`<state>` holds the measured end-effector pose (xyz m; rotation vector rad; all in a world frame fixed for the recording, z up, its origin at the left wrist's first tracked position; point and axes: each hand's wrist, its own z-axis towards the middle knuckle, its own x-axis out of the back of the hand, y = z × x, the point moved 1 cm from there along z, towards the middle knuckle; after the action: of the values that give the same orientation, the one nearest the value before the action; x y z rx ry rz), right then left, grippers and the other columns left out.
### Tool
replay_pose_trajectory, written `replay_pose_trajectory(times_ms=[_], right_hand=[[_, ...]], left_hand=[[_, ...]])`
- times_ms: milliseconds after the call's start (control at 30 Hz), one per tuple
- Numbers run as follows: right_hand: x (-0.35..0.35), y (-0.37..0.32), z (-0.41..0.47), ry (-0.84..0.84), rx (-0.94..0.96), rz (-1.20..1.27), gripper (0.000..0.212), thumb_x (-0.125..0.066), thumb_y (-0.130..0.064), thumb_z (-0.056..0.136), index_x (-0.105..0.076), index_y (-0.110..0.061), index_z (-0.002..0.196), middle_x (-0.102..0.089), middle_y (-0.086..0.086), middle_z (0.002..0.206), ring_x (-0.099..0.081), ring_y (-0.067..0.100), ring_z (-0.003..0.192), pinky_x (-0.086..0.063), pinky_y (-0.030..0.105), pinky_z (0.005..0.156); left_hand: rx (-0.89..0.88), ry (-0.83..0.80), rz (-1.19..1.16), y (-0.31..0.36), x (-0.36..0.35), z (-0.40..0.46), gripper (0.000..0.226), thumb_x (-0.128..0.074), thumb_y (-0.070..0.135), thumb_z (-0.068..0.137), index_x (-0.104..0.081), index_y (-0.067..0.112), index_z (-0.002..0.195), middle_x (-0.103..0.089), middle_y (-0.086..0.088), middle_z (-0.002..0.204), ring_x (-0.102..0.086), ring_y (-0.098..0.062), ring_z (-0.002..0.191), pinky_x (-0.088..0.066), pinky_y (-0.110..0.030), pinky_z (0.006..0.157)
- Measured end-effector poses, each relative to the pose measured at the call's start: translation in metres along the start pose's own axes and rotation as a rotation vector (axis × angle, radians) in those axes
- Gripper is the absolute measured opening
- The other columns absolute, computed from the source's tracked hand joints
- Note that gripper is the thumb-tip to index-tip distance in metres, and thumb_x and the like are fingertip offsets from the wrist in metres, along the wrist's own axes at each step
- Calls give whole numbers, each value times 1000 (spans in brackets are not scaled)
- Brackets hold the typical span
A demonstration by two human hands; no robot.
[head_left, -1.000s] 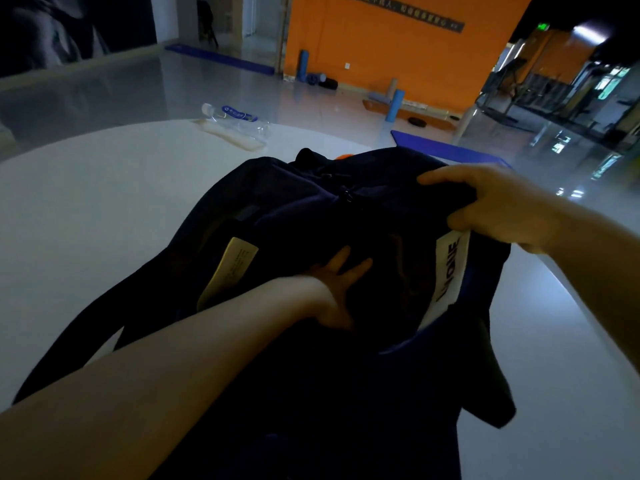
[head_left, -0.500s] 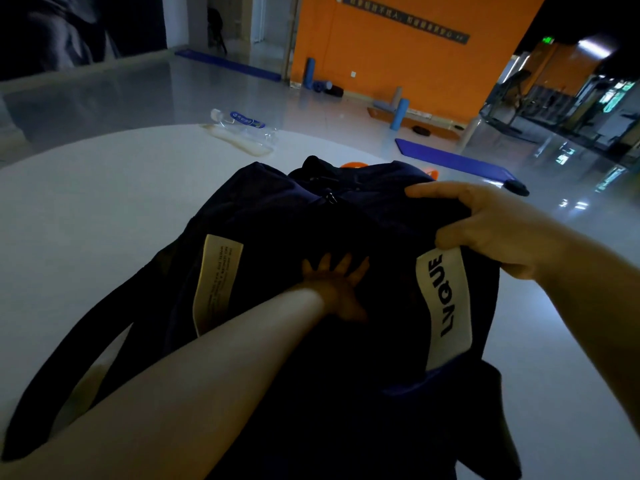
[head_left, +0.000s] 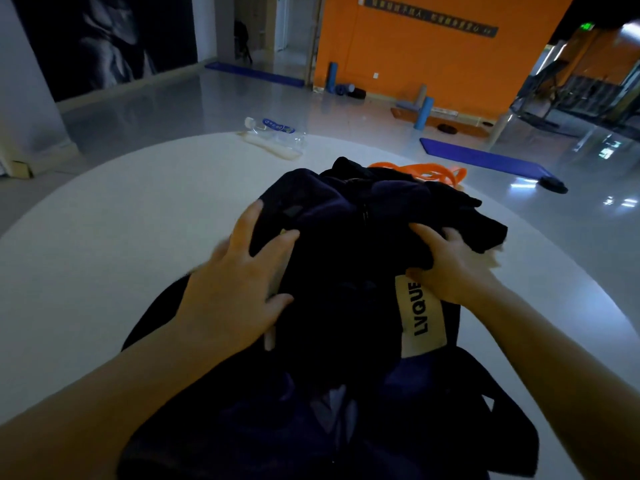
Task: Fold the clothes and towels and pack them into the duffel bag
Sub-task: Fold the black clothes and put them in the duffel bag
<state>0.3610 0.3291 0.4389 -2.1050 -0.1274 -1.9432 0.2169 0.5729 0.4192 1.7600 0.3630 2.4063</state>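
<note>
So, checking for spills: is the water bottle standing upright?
No, the bottle lies on its side on the table, beyond the bag.

Arms: 2 in view, both bare from the frame's lower edge to the wrist, no sleeve showing.
Left hand [head_left: 231, 295]: bare, no glove, ring or watch.
Right hand [head_left: 449, 268]: bare, no glove, wrist unadorned.
</note>
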Motion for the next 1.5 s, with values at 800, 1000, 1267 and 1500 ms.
replay_pose_trajectory(times_ms=[800,1000,1267,1500], right_hand=[[-48,-114,-47,-265,600,-24,78,-48,-19,96,7,-40,149,9,-12,159,14,8,144,8,53,117],[-42,-94,-57,-327,436,-152,83,-50,-26,97,14,-49,144,15,-12,158,14,25,145,-12,62,114],[-44,-84,-57,-151,448,-31,67,-42,-42,98,2,-47,147,5,-11,159,6,19,147,-3,56,117],[-32,-25,-99,272,29,132,70,-66,-46,81,-32,-33,141,-51,4,128,-53,26,111,-48,38,84]], left_hand=[[456,-564,-1067,-66,69,49,114,-97,30,6,-62,38,115,-64,-8,121,-57,-28,114,-46,-40,95],[407,-551,-1066,-60,62,58,111,-96,38,7,-63,38,112,-63,-6,124,-57,-24,116,-49,-33,89],[378,-447,-1031,-29,42,55,96,-75,9,59,-37,30,144,-69,-4,101,-72,-17,78,-59,-32,70],[236,-229,-863,-25,-19,23,78,-72,26,82,-27,43,144,-57,26,104,-60,18,83,-48,-9,77]])
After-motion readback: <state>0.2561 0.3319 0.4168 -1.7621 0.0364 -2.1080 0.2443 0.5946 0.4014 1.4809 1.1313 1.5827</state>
